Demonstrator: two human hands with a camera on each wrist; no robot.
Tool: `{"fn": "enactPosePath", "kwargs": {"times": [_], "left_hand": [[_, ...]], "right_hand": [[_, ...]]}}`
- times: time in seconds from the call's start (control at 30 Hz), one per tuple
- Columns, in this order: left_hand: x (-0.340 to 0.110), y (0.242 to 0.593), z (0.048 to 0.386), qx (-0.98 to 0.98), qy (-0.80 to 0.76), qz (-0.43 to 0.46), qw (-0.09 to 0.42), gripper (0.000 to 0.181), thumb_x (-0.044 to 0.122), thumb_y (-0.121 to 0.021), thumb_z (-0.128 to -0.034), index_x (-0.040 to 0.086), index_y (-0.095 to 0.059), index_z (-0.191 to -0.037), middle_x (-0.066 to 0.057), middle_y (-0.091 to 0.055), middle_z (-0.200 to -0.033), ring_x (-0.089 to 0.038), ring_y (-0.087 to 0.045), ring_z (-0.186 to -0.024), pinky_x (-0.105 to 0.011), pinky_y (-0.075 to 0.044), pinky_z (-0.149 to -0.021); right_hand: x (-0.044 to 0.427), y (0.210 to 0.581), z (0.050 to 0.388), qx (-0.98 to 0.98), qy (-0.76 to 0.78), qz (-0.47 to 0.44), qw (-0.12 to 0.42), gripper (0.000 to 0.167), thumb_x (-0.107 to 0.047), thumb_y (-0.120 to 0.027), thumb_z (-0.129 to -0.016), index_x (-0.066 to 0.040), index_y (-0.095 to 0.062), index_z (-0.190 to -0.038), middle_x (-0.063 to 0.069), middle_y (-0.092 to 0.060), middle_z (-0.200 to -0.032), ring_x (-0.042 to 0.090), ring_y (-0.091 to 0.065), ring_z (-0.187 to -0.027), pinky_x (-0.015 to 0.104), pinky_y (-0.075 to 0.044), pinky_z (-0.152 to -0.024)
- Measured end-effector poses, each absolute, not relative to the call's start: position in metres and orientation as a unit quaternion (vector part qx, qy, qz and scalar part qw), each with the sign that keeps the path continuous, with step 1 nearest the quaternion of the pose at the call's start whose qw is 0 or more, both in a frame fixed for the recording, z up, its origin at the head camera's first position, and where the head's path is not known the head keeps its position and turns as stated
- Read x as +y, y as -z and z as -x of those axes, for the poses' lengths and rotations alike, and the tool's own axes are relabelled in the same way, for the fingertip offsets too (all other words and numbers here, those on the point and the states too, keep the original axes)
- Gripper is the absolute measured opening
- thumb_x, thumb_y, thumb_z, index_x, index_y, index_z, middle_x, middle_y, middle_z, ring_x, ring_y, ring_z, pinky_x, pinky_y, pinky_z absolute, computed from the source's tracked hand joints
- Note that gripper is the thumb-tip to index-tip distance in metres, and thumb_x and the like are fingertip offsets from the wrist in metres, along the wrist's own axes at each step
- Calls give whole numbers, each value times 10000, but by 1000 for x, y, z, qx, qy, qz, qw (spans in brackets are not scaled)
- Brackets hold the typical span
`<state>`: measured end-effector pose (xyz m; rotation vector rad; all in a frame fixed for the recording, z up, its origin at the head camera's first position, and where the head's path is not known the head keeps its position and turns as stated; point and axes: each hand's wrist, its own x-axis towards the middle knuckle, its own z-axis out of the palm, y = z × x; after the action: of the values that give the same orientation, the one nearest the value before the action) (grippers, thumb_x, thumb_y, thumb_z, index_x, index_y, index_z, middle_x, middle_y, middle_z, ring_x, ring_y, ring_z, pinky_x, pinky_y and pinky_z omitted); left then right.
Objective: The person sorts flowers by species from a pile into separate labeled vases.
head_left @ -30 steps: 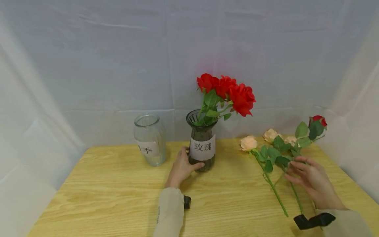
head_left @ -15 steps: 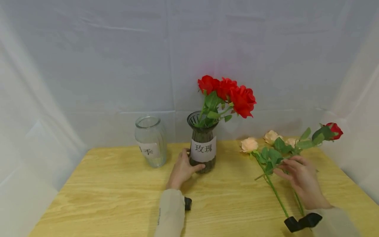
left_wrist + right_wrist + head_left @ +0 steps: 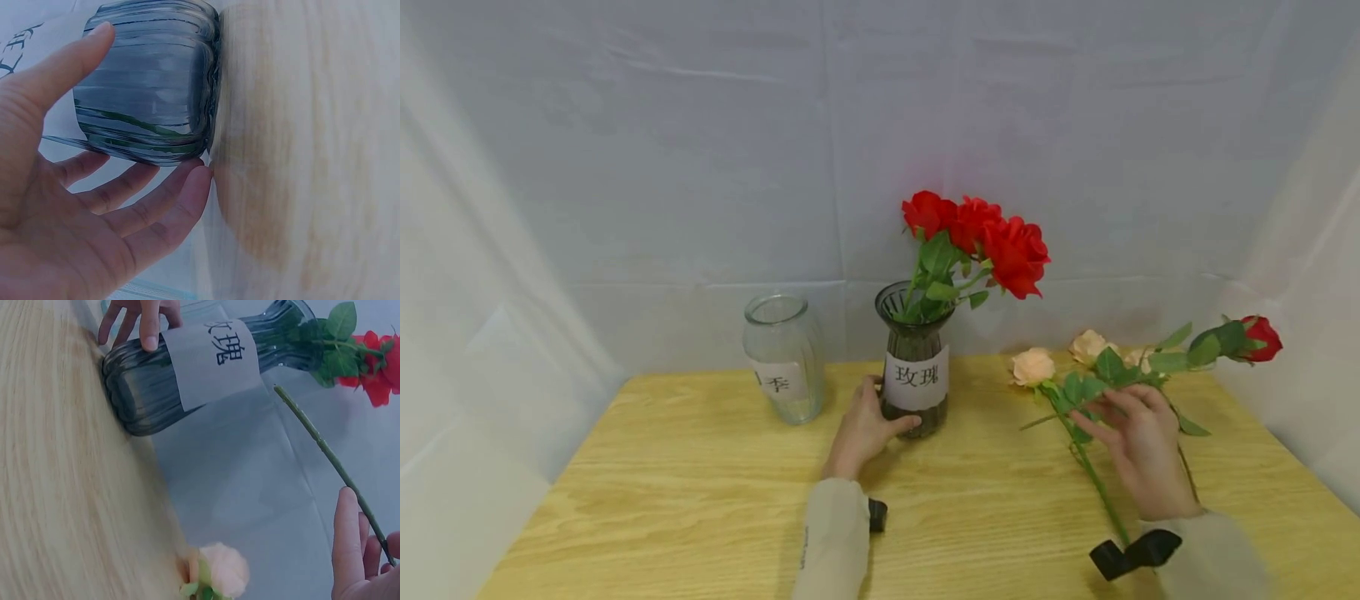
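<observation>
A dark glass vase (image 3: 914, 421) with a white label stands upright, holding several red roses (image 3: 973, 225). The left hand (image 3: 863, 429) grips its lower part; in the left wrist view the thumb and fingers lie around the vase (image 3: 150, 81). The right hand (image 3: 1138, 450) pinches the stem (image 3: 331, 456) of another red rose (image 3: 1262, 338), its bloom pointing right and its cut end toward the vase. Under and beside this hand lie peach roses (image 3: 1032, 367) with green leaves and stems.
A clear glass vase (image 3: 784, 358) with a white label, with no flowers in it, stands left of the dark one. Behind the wooden table (image 3: 700, 500) hangs a pale cloth (image 3: 662, 167), with more cloth at both sides.
The right hand has moved left with the red rose, whose stem has swung from steep to nearly level, bloom to the right. The left hand keeps its grip on the dark vase.
</observation>
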<state>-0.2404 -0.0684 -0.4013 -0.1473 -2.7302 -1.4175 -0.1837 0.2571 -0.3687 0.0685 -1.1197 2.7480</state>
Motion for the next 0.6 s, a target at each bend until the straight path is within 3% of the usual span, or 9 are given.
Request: {"fn": "enactPosePath", "kwargs": {"times": [0.37,0.6], "left_hand": [[-70,402,240,-886,460,53,37,844,265,-861,-839,-56,-375,-1451,-306,-446,-1425,-433,-492,-1302,-537,-430,-1067],[-69,402,240,-892,447,53,37,848,285,-861,-839,-54,-381,-1451,-299,-465,-1410,-431,-505,-1288,-534,-439,-1058]], "right_hand": [[229,354,188,-373,-914,51,150,182,25,-520,-1030,-25,-473,-861,97,-579,-838,246,-643,-698,474,-616,-732],[215,346,190,-396,-896,50,196,195,13,-549,-1021,-7,-448,-854,104,-553,-852,242,-652,-724,457,-615,-762]]}}
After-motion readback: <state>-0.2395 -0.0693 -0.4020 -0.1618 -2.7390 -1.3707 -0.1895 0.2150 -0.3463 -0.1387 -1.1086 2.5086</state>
